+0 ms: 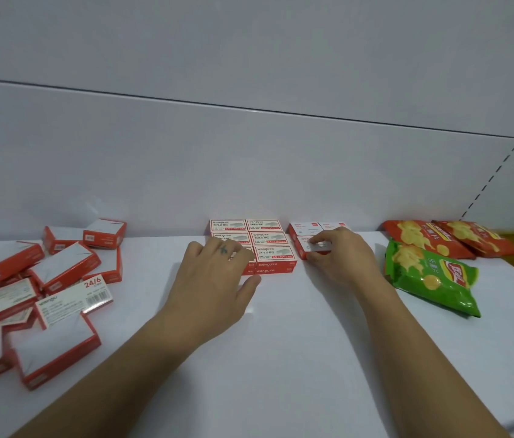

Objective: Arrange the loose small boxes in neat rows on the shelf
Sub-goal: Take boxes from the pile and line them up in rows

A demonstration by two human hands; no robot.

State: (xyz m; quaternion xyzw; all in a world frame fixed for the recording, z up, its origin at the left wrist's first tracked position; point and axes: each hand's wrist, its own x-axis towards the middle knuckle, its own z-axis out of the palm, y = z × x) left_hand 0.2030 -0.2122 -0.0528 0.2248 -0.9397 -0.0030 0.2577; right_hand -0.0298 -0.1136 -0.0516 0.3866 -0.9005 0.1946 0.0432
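A tidy block of small red and white staple boxes stands in rows against the back wall of the white shelf. My left hand rests on the front left box of that block, fingers over its top and thumb at its front. To the right sit two more small boxes by the wall. In front of them my right hand pinches another small red and white box that lies on the shelf. A loose heap of the same boxes lies at the left.
A green crisp packet lies at the right, with two red crisp packets behind it near the wall. The shelf's right edge drops off beyond them.
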